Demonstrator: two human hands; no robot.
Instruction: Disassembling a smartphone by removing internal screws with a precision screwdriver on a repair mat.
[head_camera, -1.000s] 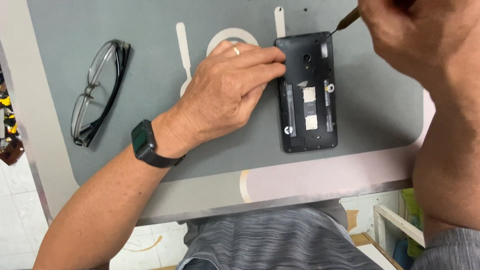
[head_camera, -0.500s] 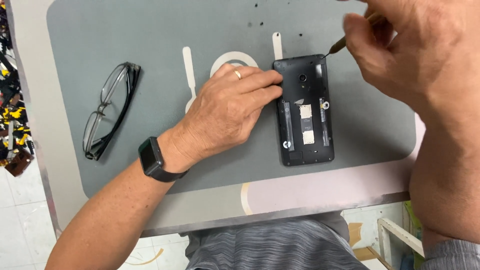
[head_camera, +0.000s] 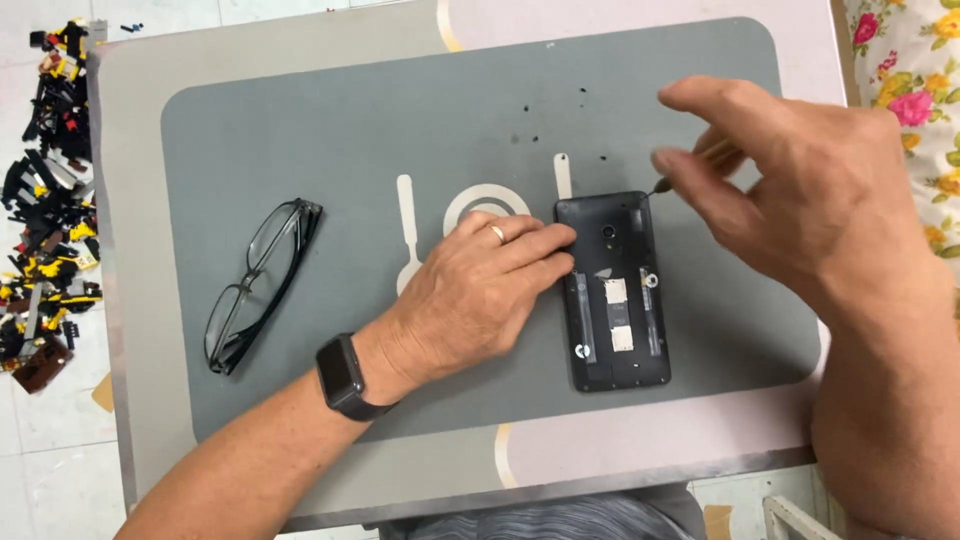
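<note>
black phone (head_camera: 614, 290) with its back cover off, lying flat right of centre on the grey mat (head_camera: 300, 130), long side running up and down the frame. matte black plastic frame, rounded corners, two small pale rectangular patches down the middle, a round camera opening near the top edge. held down along its left edge by the left hand (head_camera: 470, 300), fingers together and flat, fingertips on the upper left of the phone, gold ring on one finger, dark smartwatch (head_camera: 342, 376) on the wrist. above and right of the phone, right hand (head_camera: 800, 190), fingers pinched shut on a thin screwdriver (head_camera: 690, 168); only a sliver of yellowish handle and a dark fine tip showing, tip just off the phone's upper right corner; touching or not, hard to tell. rest of the tool hidden behind the fingers.

partly covered by the left hand: a flat pale ring-shaped tool (head_camera: 485, 203). beside it two flat pale spatula-shaped strips (head_camera: 405, 225), one poking out above the phone's top edge. tiny dark specks, likely screws (head_camera: 530, 138), scattered on the mat near the top centre, too small to make out.

left of centre, folded glasses (head_camera: 258, 285), thin dark frame, clear lenses. smooth rubbery mat with rounded corners on a pale counter (head_camera: 130, 250). far left edge, jumble of small black and yellow plastic pieces (head_camera: 45, 200) on the tiled floor, cut off. upper right corner, flowered cloth (head_camera: 905, 75), cut off.
</note>
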